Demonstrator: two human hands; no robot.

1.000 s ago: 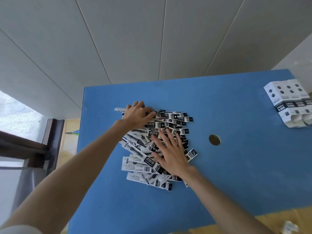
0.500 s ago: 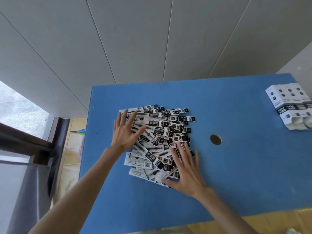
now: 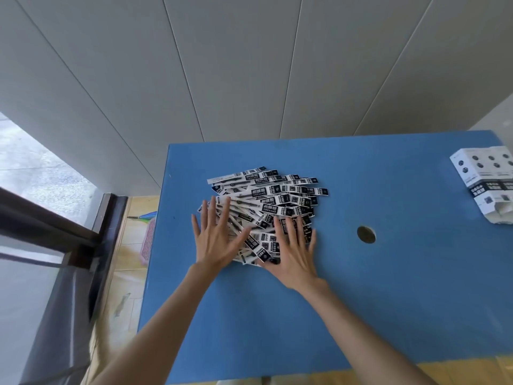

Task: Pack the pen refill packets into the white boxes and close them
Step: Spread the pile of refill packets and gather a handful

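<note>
1. Pen refill packets (image 3: 273,200): one loose heap of black-and-white strips, too many and too overlapped to count, lying on the blue surface (image 3: 388,301) left of its middle.
2. White boxes (image 3: 488,179): a cluster at 3 o'clock from the heap, well apart from it and partly cut by the frame edge; the count cannot be told.
3. Two hands: the left hand (image 3: 215,240) lies flat with fingers spread on the heap's 8 o'clock edge; the right hand (image 3: 291,254) lies flat with fingers spread on its 6 o'clock edge. Neither grasps anything.
4. One round hole (image 3: 366,234) in the surface sits between heap and boxes.
5. Beyond the surface's 9 o'clock edge, one pink item (image 3: 147,240) lies on the floor.
</note>
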